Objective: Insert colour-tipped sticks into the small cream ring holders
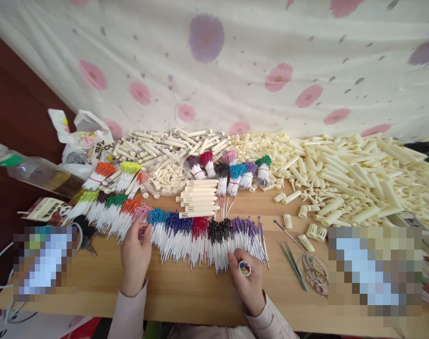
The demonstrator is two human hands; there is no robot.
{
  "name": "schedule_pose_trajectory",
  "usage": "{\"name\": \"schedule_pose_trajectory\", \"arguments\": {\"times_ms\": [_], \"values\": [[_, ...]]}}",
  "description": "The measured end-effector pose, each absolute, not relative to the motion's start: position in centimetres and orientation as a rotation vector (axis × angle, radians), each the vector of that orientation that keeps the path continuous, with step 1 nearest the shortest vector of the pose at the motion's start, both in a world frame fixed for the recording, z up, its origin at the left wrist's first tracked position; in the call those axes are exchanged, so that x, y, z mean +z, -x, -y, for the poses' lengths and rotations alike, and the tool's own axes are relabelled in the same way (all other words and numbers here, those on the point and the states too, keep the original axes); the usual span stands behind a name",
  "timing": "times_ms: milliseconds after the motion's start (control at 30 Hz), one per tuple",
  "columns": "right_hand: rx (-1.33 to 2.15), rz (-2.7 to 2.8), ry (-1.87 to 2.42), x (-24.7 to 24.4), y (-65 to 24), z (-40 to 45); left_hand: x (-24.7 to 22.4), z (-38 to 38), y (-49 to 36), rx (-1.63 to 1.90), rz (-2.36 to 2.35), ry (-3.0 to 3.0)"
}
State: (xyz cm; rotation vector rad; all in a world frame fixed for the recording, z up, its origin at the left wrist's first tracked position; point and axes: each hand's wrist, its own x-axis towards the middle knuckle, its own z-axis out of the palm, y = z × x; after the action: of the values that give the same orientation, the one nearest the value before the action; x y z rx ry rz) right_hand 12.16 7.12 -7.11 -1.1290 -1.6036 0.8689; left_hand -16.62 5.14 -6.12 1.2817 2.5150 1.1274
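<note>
My left hand [136,249] reaches to the pink-tipped refills [142,209] in a long row of coloured pen refills, its fingers curled; what they pinch is too small to make out. In my right hand [247,282] is a cream pen barrel [245,268], seen end-on with several coloured pieces inside. That hand sits just in front of the black-tipped refills [219,240] and purple-tipped refills [247,233]. Blue [179,223] and red [200,228] refills lie between the hands. Behind the row is a stack of cream barrels [199,197].
A heap of cream pen parts [355,174] fills the back right. Tweezers [294,266] and rubber bands [315,273] lie to the right. Bundled refills [237,176] stand behind the row. At the left are a bottle [41,174] and a plastic bag [89,141].
</note>
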Motion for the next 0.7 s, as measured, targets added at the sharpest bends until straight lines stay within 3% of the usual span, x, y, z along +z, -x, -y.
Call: {"name": "schedule_pose_trajectory", "arguments": {"times_ms": [167,367,700], "values": [[0.874,1.61,1.149,-7.3,-11.9,-7.1,-3.6,-4.9,13.7,1.212,-2.499,-1.582],[0.882,1.629,1.171,-7.2,-11.8,-7.0,1.8,-4.7,5.2,1.336,-1.55,-1.968],[0.865,1.628,1.239,-6.9,-12.3,-7.2,1.3,-5.4,3.3,1.293,-1.364,-2.059]]}}
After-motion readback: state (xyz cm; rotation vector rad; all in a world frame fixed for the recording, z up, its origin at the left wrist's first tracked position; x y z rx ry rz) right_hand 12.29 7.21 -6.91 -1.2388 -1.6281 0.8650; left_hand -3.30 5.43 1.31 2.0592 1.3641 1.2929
